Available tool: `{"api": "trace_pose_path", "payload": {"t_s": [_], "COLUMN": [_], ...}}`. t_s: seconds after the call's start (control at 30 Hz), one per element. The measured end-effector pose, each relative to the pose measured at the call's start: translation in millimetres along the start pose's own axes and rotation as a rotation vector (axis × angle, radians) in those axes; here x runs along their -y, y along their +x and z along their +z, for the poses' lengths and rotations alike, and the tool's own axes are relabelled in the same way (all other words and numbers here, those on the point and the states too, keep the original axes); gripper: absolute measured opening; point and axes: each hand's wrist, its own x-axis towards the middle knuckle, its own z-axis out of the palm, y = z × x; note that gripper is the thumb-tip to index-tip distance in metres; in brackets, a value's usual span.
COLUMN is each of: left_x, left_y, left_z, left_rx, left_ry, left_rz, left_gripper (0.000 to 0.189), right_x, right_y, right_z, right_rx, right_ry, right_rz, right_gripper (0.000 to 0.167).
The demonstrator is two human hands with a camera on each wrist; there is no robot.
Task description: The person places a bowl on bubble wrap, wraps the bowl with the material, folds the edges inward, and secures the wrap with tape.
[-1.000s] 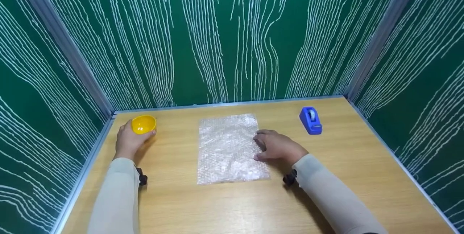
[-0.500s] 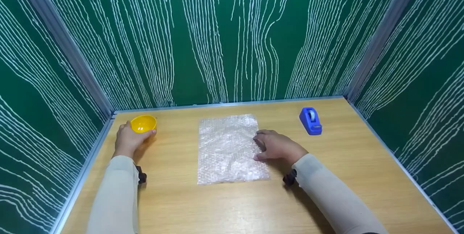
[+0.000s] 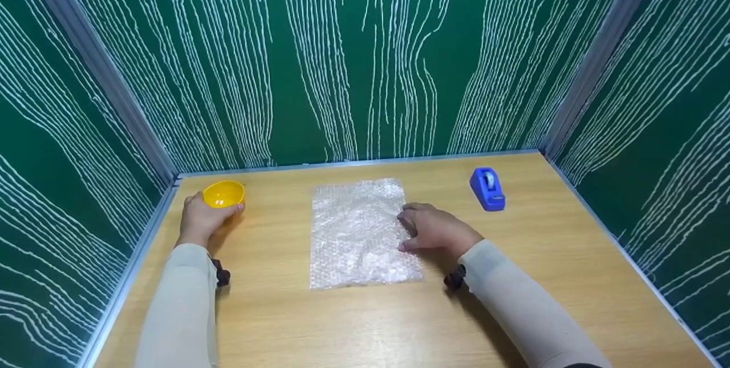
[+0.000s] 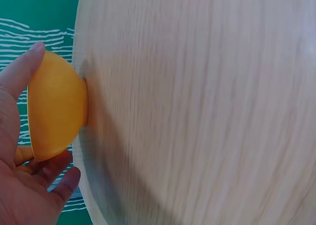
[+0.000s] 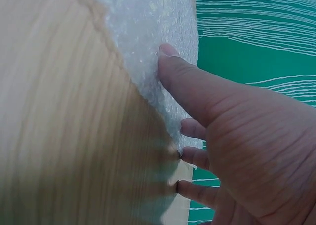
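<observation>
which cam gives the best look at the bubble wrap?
Head view: the whole bubble wrap sheet lies flat on the table, with the right hand resting on its right edge. The right wrist view shows only that edge under the fingertips, close and blurred. The left wrist view shows none of it.

Under your left hand the yellow bowl looks like smooth plastic with a soft sheen. Your right hand rests on bubble wrap, a clear, glossy film with a pebbled surface. The table is pale matt wood grain, edged in dull metal. The blue tape dispenser looks like shiny plastic.
</observation>
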Motion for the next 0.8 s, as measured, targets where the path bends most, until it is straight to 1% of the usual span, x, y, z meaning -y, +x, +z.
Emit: {"api": "trace_pose_path", "payload": {"t_s": [0.07,0.2,0.37,0.47,0.6,0.7,0.8], "left_x": [0.8,3.5,3.5,3.9,4.4,4.6,4.2], "left_y": [1.7,7.8,8.0,6.7,4.7,2.5,0.6], "left_z": [-0.1,0.3,0.1,1.1,2.9,3.6,3.7], "left_rx": [-0.004,-0.006,0.005,-0.003,-0.019,-0.012,-0.014], "left_ry": [-0.015,-0.011,-0.032,0.012,0.047,0.01,-0.01], "left_rz": [-0.009,-0.017,-0.023,0.016,0.046,0.031,0.04], "left_gripper": [0.114,0.113,0.118,0.119,0.118,0.12,0.121], "right_x": [0.3,1.2,2.0,1.7,0.5,0.1,0.5], "right_y": [0.6,0.6,-0.5,0.2,1.9,1.9,1.5], "right_z": [-0.9,-4.0,-6.6,-6.6,-4.5,-2.5,-1.6], "right_rx": [0.001,0.0,0.002,-0.004,-0.007,0.004,0.015], "right_ry": [0.001,-0.013,-0.018,-0.032,-0.041,-0.027,-0.026], "right_rz": [0.003,-0.01,-0.018,-0.033,-0.037,-0.012,-0.004], "right_gripper": [0.083,0.083,0.083,0.082,0.082,0.083,0.083]}}
